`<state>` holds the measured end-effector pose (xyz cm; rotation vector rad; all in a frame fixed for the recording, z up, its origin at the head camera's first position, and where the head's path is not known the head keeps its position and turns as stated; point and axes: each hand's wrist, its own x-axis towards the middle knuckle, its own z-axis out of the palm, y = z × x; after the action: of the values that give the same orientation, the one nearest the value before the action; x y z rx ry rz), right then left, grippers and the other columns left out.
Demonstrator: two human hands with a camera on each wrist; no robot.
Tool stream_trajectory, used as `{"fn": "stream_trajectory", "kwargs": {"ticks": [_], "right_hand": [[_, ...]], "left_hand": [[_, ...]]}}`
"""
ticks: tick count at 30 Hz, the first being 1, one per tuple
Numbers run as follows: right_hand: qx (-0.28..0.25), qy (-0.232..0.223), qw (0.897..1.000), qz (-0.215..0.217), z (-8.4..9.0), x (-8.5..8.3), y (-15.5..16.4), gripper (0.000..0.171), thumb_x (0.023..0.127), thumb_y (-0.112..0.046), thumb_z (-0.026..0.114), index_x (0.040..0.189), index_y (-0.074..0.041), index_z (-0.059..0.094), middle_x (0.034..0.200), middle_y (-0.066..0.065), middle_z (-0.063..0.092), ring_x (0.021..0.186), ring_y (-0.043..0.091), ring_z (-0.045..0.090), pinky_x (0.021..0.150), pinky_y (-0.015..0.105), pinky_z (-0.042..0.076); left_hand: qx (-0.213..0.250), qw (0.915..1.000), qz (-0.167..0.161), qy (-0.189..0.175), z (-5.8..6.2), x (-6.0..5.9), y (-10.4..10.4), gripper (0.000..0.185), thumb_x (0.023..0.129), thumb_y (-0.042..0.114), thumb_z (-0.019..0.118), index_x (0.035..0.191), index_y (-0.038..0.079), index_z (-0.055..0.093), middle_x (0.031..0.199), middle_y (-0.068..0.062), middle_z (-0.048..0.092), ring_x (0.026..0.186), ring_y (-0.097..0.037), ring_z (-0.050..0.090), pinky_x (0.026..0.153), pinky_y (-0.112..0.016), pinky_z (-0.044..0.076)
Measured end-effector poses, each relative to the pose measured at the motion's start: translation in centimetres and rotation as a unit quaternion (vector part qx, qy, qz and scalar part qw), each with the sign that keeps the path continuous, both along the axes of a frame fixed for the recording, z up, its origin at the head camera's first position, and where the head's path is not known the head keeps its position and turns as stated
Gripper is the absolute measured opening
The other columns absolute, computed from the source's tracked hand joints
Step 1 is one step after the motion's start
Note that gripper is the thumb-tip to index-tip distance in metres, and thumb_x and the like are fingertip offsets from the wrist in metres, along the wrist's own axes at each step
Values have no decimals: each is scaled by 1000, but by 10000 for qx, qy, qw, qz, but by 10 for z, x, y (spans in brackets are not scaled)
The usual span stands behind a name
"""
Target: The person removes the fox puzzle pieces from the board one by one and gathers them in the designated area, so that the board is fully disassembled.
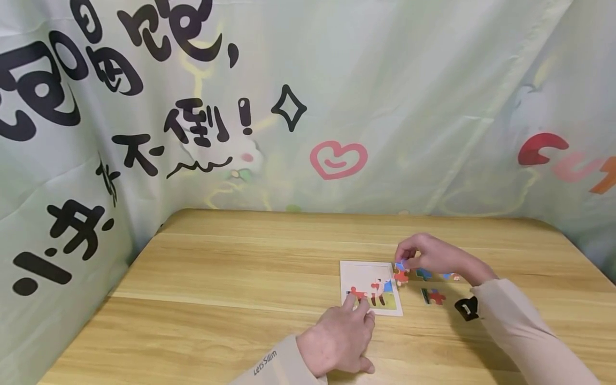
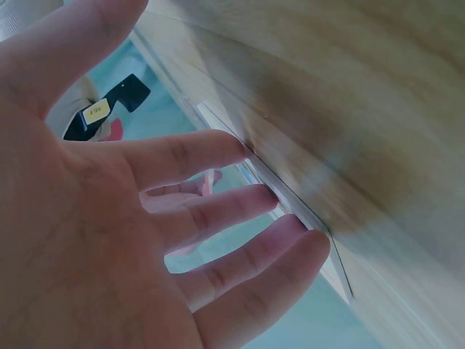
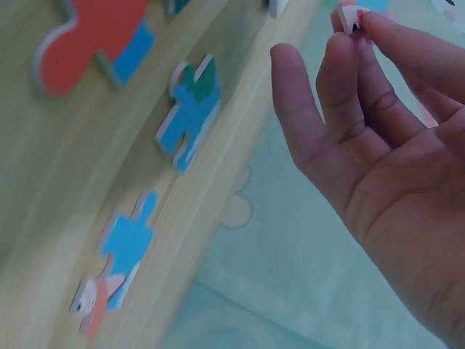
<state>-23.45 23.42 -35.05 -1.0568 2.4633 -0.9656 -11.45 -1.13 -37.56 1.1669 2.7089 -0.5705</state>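
A white-bordered jigsaw board lies on the table, with some picture pieces set in its lower part. My left hand rests its fingertips on the board's near-left part, beside a red piece; the left wrist view shows those fingers fairly straight and spread at the board's edge. Between thumb and fingertips, my right hand pinches a red and blue jigsaw piece at the board's right edge. In the right wrist view only a small white-edged part of that piece shows; the fingers cover the rest.
Right of the board lie loose pieces: a blue-green one, a blue one with a small figure and a red one with a dark edge. A black device sits at the right cuff. A printed cloth hangs behind the table.
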Motion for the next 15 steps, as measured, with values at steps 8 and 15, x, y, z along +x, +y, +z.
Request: {"fn": "stream_trajectory", "kwargs": {"ticks": [8,15], "right_hand": [[-95,-68,9999,0,0,6,20,14,93,7,65,94,-2,75,86,-5,69,73,14,62,64,30,54],[-212,-96,9997,-25,-3,11,38,16,93,9,63,95,-2,74,86,-5,67,70,11,57,60,30,52]], "left_hand": [[-36,10000,-33,9,1,0,1,86,85,79,56,150,23,51,150,5,43,132,-17,39,80,-17,53],[49,10000,17,-37,1,0,1,86,84,78,58,150,22,52,149,5,44,131,-17,39,79,-17,53]]}}
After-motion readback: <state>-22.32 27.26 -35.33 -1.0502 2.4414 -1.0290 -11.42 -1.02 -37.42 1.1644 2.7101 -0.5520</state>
